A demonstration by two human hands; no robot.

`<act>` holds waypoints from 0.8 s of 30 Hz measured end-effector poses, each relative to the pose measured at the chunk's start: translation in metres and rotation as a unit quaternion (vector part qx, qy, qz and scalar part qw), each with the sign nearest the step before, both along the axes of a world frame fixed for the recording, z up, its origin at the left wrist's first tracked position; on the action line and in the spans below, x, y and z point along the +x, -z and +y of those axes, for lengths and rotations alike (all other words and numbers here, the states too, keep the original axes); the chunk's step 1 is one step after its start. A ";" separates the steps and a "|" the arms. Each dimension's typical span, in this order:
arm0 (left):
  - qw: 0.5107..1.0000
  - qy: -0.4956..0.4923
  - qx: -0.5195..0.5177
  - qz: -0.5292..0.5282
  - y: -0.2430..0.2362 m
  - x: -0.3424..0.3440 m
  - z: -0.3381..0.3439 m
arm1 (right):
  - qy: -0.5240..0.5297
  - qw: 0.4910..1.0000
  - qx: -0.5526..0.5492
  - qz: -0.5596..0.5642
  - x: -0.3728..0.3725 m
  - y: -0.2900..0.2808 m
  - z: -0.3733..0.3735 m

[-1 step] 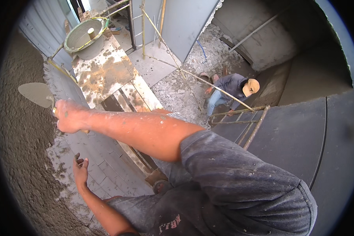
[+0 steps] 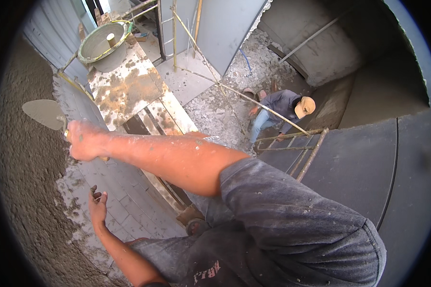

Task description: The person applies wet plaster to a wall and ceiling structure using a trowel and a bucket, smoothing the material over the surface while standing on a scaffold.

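Note:
Across the view reaches my right arm, and my right hand (image 2: 87, 140) is closed round the handle of a pointed trowel (image 2: 44, 114). The trowel's grey blade lies over the rough wet mortar (image 2: 26, 158) coating the wall on the left; whether it touches the mortar I cannot tell. Lower down, my left hand (image 2: 98, 205) is raised beside the bare block part of the wall (image 2: 129, 203). Its fingers are apart and slightly bent, with nothing in them. Mortar smears mark the fingers and the right forearm.
A large round tub (image 2: 100, 47) with a cup-like thing in it stands on mortar-splashed planks (image 2: 129, 88). Scaffold poles (image 2: 249, 95) cross the middle. Below, another person in a tan cap (image 2: 305, 106) crouches on rubble (image 2: 220, 107). A dark panel wall (image 2: 354, 162) stands right.

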State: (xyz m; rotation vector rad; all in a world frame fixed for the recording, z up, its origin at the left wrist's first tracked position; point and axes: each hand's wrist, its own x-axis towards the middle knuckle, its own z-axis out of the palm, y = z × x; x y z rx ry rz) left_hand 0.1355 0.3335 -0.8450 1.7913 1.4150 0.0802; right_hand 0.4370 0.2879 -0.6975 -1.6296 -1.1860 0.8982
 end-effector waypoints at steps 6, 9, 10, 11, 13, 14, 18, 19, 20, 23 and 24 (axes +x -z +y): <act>1.000 -0.008 0.004 -0.022 0.004 0.003 0.001 | 0.006 1.000 -0.024 -0.016 0.002 -0.001 -0.003; 1.000 -0.016 0.005 -0.014 -0.001 0.001 -0.003 | -0.030 0.999 -0.030 -0.002 0.004 -0.008 -0.008; 1.000 -0.014 0.010 -0.016 -0.004 0.003 -0.003 | -0.046 0.998 -0.029 0.006 0.005 -0.010 -0.009; 1.000 -0.019 0.014 -0.013 -0.006 0.003 -0.004 | -0.051 0.998 -0.025 0.008 0.005 -0.011 -0.010; 1.000 -0.003 0.003 -0.002 -0.006 0.001 -0.006 | -0.023 1.000 -0.018 -0.009 0.001 -0.008 -0.010; 1.000 -0.010 0.006 -0.001 -0.003 -0.004 -0.006 | -0.030 0.999 -0.014 -0.007 0.000 -0.006 -0.009; 1.000 -0.014 0.007 -0.004 -0.011 0.002 -0.006 | -0.049 0.998 -0.038 0.001 0.001 -0.003 -0.008; 1.000 -0.011 0.013 0.006 -0.015 0.004 -0.008 | -0.044 0.998 -0.039 -0.002 0.002 -0.003 -0.008; 1.000 -0.011 0.014 0.008 -0.013 0.002 -0.007 | -0.041 0.998 -0.041 -0.002 0.001 -0.003 -0.008; 1.000 -0.019 0.009 -0.010 -0.009 -0.001 -0.008 | -0.048 0.999 -0.025 -0.003 0.001 -0.003 -0.008; 1.000 -0.016 0.006 -0.005 -0.009 -0.001 -0.009 | -0.034 0.999 -0.014 -0.013 -0.001 -0.003 -0.008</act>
